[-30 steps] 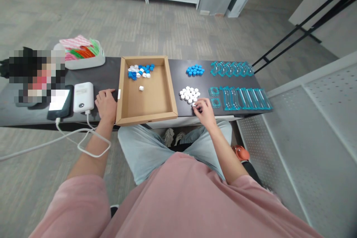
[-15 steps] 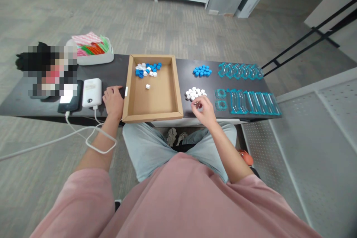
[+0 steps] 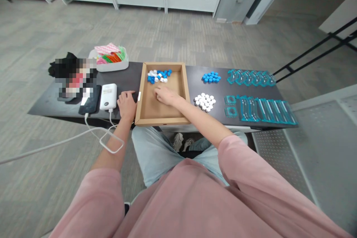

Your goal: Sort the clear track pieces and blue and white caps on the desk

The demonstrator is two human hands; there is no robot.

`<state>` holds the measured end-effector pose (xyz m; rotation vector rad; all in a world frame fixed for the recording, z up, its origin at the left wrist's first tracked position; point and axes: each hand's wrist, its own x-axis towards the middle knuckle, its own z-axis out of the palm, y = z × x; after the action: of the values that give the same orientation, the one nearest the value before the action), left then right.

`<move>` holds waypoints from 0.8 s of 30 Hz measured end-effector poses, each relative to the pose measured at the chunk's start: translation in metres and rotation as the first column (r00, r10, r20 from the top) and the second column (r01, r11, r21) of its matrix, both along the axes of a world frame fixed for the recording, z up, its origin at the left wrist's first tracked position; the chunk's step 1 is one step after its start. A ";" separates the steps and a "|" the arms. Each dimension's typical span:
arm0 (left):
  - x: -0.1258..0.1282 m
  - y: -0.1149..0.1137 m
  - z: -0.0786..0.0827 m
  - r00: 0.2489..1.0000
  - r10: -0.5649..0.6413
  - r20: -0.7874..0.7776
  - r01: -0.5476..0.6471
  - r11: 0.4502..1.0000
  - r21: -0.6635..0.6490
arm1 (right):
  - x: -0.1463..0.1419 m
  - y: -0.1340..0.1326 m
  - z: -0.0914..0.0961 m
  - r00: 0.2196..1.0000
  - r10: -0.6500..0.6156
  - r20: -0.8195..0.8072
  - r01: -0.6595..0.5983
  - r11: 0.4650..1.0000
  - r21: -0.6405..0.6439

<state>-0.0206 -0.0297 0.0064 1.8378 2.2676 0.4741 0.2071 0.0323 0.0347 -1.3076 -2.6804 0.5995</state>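
My left hand (image 3: 127,105) rests on the dark table against the left side of a shallow cardboard box (image 3: 139,109), fingers slightly bent and apart. A small black object (image 3: 135,96) shows between it and the box; whether the hand touches it is unclear. Inside the box, my right hand (image 3: 165,95) reaches down with fingers pinched at the spot where a lone white hexagonal block lay. That block is hidden under the fingers. Above this hand, a mixed cluster of blue and white blocks (image 3: 158,76) lies near the box's far left corner.
Right of the box are piles of blue blocks (image 3: 211,77) and white blocks (image 3: 205,102), then rows of clear teal plastic pieces (image 3: 266,111). On the left are a white power bank (image 3: 108,96), a phone (image 3: 90,100), cables and a white basket (image 3: 113,67) of colourful items.
My right hand has moved left from the white pile into the box, covering the lone white block. The left hand stays by the box. The camera view has shifted.
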 end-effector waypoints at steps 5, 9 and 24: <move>-0.001 0.005 -0.006 0.997 0.028 -0.068 -0.029 0.999 -0.014 | 0.059 -0.045 0.011 0.916 -0.019 -0.400 0.018 1.000 -0.006; 0.000 0.006 -0.009 0.994 0.029 -0.101 -0.031 0.999 -0.016 | 0.150 -0.089 0.021 0.775 -0.345 -0.530 0.389 0.921 -0.030; 0.002 0.002 -0.004 0.993 0.016 -0.119 -0.020 0.999 -0.034 | 0.235 -0.171 -0.025 0.508 -0.633 -0.584 0.657 0.723 -0.212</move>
<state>-0.0187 -0.0276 0.0023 1.8773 2.3542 0.3340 0.4422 -0.1389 0.0098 -1.5946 -1.4879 0.6971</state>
